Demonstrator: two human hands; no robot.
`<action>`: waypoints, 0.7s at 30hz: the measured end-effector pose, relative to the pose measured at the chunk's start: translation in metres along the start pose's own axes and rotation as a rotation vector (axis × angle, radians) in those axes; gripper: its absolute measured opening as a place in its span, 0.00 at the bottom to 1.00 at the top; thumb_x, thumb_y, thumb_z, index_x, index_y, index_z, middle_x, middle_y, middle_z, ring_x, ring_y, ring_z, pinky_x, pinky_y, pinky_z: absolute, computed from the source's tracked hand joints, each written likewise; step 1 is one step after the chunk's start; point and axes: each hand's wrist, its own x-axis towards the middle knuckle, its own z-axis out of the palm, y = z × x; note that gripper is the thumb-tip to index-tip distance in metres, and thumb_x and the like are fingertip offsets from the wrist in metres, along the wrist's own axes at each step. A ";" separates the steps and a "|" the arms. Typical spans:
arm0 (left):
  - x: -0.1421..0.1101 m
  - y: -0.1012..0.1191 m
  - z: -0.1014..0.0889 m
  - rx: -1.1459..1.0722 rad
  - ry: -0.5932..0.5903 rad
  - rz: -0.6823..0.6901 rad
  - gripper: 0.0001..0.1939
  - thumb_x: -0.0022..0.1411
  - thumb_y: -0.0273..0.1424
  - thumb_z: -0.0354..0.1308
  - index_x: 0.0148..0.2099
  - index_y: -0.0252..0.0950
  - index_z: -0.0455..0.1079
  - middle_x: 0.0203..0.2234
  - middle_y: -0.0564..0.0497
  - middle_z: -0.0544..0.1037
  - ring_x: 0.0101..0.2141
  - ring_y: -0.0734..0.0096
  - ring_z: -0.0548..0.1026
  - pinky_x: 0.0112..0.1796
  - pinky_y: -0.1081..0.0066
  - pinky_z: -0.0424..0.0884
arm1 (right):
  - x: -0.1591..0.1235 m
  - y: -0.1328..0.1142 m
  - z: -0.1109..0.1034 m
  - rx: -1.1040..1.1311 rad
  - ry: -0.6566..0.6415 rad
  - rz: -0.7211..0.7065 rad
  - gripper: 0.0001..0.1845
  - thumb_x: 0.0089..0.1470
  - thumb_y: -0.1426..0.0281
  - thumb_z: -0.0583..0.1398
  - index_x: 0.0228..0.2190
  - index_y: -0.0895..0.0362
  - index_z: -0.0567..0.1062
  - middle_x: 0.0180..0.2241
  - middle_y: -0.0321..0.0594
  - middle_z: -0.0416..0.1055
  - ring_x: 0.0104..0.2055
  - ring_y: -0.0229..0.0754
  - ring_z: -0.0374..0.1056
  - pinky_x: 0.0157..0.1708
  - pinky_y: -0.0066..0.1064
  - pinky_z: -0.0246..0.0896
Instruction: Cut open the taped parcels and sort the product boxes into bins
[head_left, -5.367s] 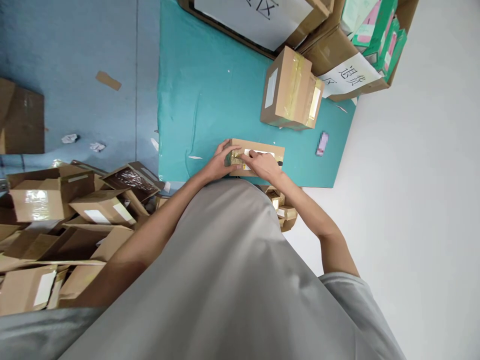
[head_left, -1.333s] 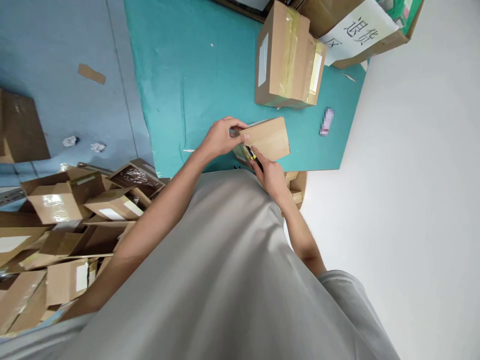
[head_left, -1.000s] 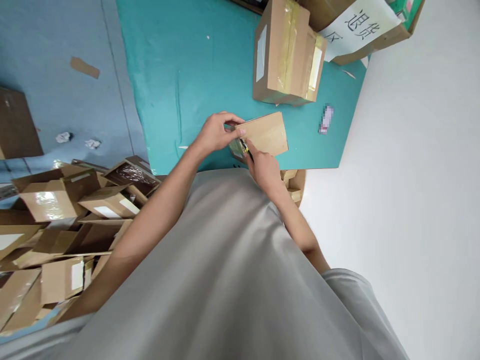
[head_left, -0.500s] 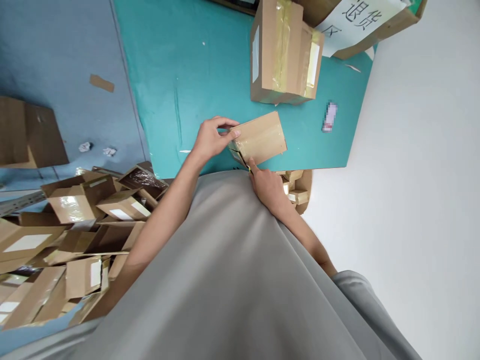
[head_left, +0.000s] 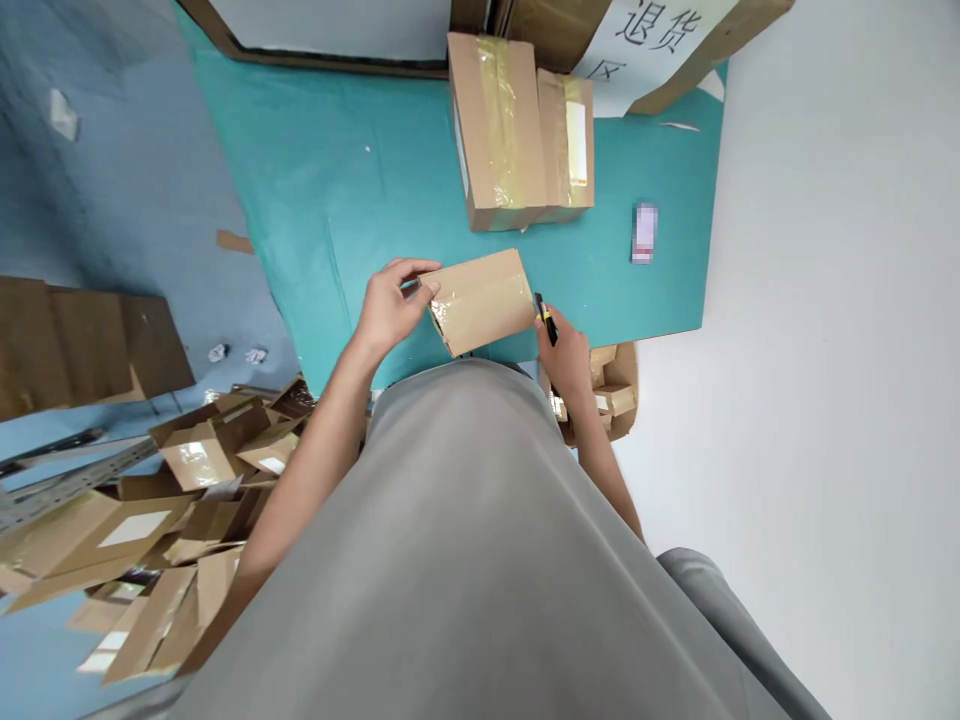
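A small cardboard box with clear tape along its top lies at the near edge of the teal table. My left hand grips its left end, thumb on top and fingers behind the far corner. At that end a dark slit shows along the lower edge. My right hand is closed round a black and yellow utility knife, its tip pointing up and away. The knife is at the box's right end; whether it touches the box I cannot tell.
Two taped cardboard boxes stand together farther back. Behind them is a large carton with a white paper sign. A blurred pale item lies at right. Discarded boxes are heaped on the floor at left; a bin of boxes sits below the table.
The knife has moved from the box's left end to its right end. Earlier the box was turned from its label side onto another face. My left hand still holds its left end.
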 end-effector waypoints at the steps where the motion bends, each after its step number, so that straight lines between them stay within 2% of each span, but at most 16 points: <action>1: 0.000 0.009 0.005 0.051 0.010 0.031 0.21 0.73 0.40 0.60 0.63 0.43 0.80 0.59 0.41 0.81 0.62 0.48 0.78 0.67 0.44 0.75 | -0.004 0.000 0.002 0.014 -0.009 0.010 0.31 0.79 0.58 0.50 0.72 0.60 0.74 0.55 0.57 0.86 0.52 0.59 0.84 0.55 0.45 0.74; 4: -0.003 0.037 0.028 0.194 -0.021 0.162 0.22 0.73 0.36 0.59 0.66 0.51 0.78 0.68 0.46 0.77 0.74 0.41 0.67 0.76 0.32 0.57 | -0.013 0.002 0.004 0.043 -0.040 0.058 0.32 0.79 0.61 0.50 0.74 0.62 0.71 0.50 0.56 0.87 0.49 0.59 0.85 0.55 0.46 0.75; 7: -0.004 0.056 0.057 0.255 -0.172 0.284 0.21 0.74 0.38 0.60 0.65 0.54 0.78 0.73 0.50 0.73 0.80 0.41 0.57 0.77 0.26 0.46 | -0.013 0.004 0.004 0.061 -0.053 0.067 0.34 0.78 0.62 0.49 0.76 0.61 0.68 0.50 0.56 0.87 0.50 0.58 0.85 0.56 0.46 0.75; 10: -0.001 0.059 0.075 0.263 -0.270 0.321 0.18 0.76 0.42 0.58 0.63 0.52 0.79 0.75 0.48 0.71 0.80 0.42 0.57 0.78 0.27 0.45 | -0.009 0.001 0.002 0.041 -0.059 0.047 0.34 0.79 0.61 0.48 0.77 0.59 0.67 0.58 0.56 0.85 0.56 0.58 0.84 0.59 0.45 0.74; 14: 0.003 0.053 0.080 0.267 -0.262 0.305 0.18 0.76 0.44 0.57 0.63 0.52 0.80 0.74 0.47 0.73 0.80 0.43 0.59 0.78 0.28 0.45 | -0.004 -0.011 -0.003 -0.006 -0.075 0.032 0.32 0.80 0.63 0.48 0.76 0.59 0.69 0.68 0.56 0.77 0.63 0.58 0.80 0.61 0.44 0.73; 21: 0.001 0.048 0.078 0.240 -0.265 0.300 0.18 0.76 0.45 0.59 0.64 0.54 0.79 0.75 0.49 0.71 0.81 0.43 0.56 0.78 0.30 0.44 | 0.002 -0.022 -0.007 -0.082 -0.117 0.028 0.31 0.81 0.65 0.48 0.76 0.58 0.68 0.67 0.54 0.78 0.63 0.56 0.80 0.60 0.41 0.73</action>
